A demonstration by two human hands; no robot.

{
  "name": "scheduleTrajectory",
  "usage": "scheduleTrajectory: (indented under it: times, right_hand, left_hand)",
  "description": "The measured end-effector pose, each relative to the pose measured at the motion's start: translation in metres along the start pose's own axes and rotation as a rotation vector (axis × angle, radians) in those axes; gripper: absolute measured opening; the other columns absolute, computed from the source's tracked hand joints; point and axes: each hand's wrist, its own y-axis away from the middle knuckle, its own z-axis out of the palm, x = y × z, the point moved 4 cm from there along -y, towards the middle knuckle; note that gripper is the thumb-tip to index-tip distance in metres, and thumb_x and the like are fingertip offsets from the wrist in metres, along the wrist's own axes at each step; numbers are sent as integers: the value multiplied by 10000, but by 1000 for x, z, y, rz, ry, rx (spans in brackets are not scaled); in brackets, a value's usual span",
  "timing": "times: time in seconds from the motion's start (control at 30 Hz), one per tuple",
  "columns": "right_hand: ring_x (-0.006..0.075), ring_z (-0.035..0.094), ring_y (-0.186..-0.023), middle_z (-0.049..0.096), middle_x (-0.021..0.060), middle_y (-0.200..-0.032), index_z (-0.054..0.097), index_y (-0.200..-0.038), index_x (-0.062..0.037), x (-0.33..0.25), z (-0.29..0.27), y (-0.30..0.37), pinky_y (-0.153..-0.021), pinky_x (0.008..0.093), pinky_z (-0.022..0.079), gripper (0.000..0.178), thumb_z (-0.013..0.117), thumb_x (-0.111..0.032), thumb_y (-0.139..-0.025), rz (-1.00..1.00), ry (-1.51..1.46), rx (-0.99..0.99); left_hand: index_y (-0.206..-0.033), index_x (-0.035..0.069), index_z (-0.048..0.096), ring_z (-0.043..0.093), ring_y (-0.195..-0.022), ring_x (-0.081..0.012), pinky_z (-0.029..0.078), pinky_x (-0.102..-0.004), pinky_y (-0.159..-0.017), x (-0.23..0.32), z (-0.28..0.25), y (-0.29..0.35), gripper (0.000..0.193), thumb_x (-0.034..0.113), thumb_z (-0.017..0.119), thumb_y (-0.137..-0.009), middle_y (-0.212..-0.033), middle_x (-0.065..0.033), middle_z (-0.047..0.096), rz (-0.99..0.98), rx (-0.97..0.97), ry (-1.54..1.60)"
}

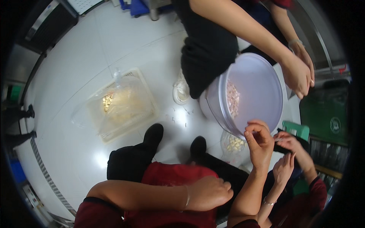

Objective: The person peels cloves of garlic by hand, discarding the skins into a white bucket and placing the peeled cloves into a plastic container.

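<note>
My left hand is closed in front of my red top, fingers curled under; whatever it may hold is hidden. Over the near rim of a large pale lavender bucket, my right hand is raised with fingers bent and thumb tip close to them. Anything between those fingertips is too small to make out. Pinkish-white peelings, apparently garlic skins, lie inside the bucket. Beside its base, below my right hand, a clear plastic bag holds peeled garlic cloves.
A cream basket on the floor at left holds a clear bag with more cloves. Across the bucket are another person's hands; a co-worker's hands work at my right. A green bin stands at far right.
</note>
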Motion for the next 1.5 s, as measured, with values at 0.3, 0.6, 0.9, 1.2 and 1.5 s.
scheduleTrajectory:
  times: [0.3,0.6,0.9,1.2,1.5]
  right_hand:
    - [103,541,-713,625,44,-812,645,-878,16,30,-5,33,-665,230,441,77,650,-22,-811,174,9,-188]
    - [78,563,-715,632,27,-839,627,-944,-22,97,-61,113,-638,199,441,84,589,-74,-890,350,-387,355]
    - [57,543,-703,614,0,-797,612,-922,-13,213,-23,361,-662,194,446,67,586,-66,-891,788,-477,316]
    - [137,600,-722,645,58,-805,627,-910,-34,279,28,458,-674,268,481,89,600,-100,-857,833,-238,70]
    - [187,637,-747,661,82,-784,626,-892,-49,328,38,492,-692,303,497,139,578,-173,-849,974,43,-168]
  left_hand:
    - [-780,-2,615,639,-720,-274,520,-373,-565,9,41,29,147,109,521,-758,-800,-162,615,59,-325,127]
    - [-983,29,561,620,-749,-340,501,-427,-630,-72,26,14,299,126,588,-702,-831,-167,616,-558,-477,-251]
    - [-1070,69,629,626,-920,-300,484,-360,-819,-89,116,85,380,164,678,-706,-1026,-121,649,-263,-888,-17]
    - [-1071,52,634,559,-1061,-319,423,-372,-930,-59,116,73,326,150,644,-760,-1113,-145,620,-538,-786,58]
    - [-985,45,642,578,-976,-336,473,-372,-826,-29,102,48,336,187,684,-683,-1077,-168,612,-511,-882,-54]
